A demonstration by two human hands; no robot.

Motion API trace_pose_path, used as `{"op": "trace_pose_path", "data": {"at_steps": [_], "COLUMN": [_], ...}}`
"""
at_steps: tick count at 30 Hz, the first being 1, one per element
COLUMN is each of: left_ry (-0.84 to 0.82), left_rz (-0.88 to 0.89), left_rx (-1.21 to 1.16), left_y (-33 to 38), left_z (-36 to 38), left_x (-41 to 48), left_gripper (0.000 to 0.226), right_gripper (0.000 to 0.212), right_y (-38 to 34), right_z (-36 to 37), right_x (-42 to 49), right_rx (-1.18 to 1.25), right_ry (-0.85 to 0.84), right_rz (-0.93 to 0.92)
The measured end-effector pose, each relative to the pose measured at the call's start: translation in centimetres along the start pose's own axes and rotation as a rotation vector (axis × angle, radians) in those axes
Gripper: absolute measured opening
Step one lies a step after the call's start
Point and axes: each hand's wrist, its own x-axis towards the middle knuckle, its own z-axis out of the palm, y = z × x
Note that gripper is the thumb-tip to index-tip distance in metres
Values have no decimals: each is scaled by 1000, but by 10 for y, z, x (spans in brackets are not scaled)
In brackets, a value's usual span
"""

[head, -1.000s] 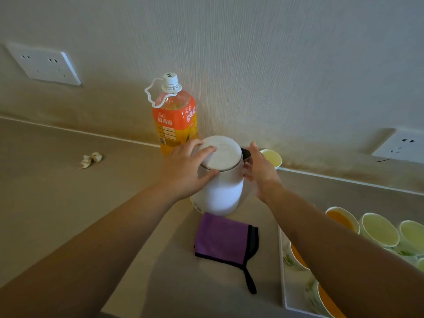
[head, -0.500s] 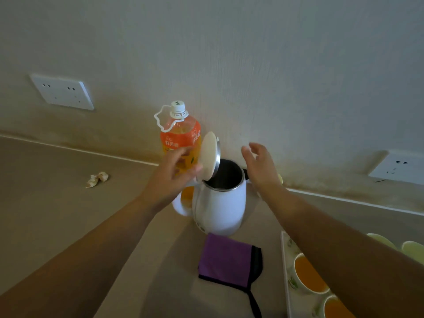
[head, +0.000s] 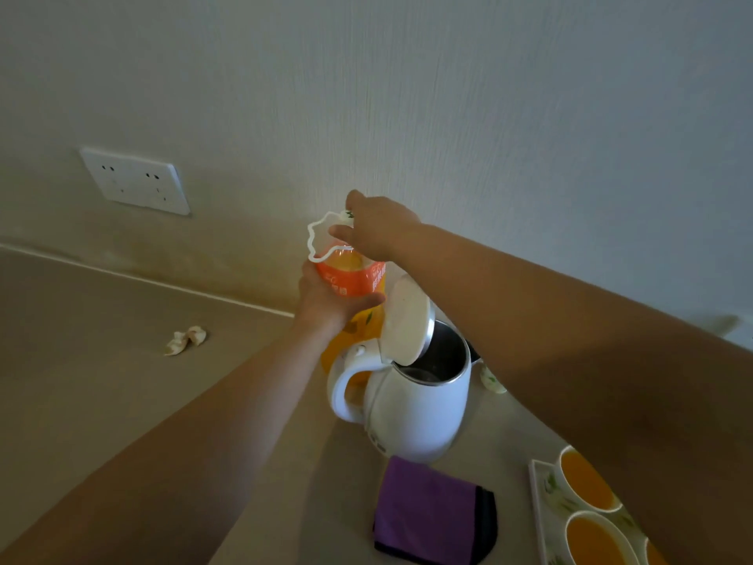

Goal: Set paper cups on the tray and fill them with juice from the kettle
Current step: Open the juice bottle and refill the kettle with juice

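countertop (head: pixel 102 381): both hands (head: pixel 330 303) have moved from kettle (head: pixel 423 418) onto the bottle (head: pixel 350 279)

White kettle (head: pixel 419 413) upright on the counter (head: pixel 102 360), handle to the left, its hinged lid (head: pixel 405 320) raised nearly vertical above the handle and exposing the dark steel interior. White tray (head: pixel 538 507) at lower right, well apart from the kettle, bearing leaf-patterned paper cups (head: pixel 585 479) (head: pixel 597 540) filled with orange juice. A further paper cup (head: pixel 492 379) shows just behind the kettle, mostly hidden.
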Motion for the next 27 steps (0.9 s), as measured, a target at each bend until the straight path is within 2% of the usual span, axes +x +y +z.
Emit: {"op": "trace_pose_path", "data": {"at_steps": [2, 7, 12, 15, 20, 27], "left_ry": [32, 60, 98, 132, 199, 240], "left_rz": [12, 47, 53, 65, 73, 36], "left_rx": [-5, -4, 19, 42, 43, -26], "left_y": [-11, 2, -7, -16, -25, -19], "left_z": [7, -1, -31, -54, -89, -91], "left_x": [6, -12, -33, -52, -111, -202], "left_gripper": [118, 88, 95, 88, 81, 75], "right_gripper": [46, 47, 46, 46, 45, 48], "right_y": [-2, -7, -30, -51, -87, -102], "right_z": [6, 6, 4, 5, 5, -4], "right_x": [4, 6, -8, -25, -69, -145], "right_rx": [-34, -106, -122, -97, -35, -17], "right_ry": [34, 78, 59, 59, 29, 1], "right_rz": [23, 31, -52, -123, -231, -344]}}
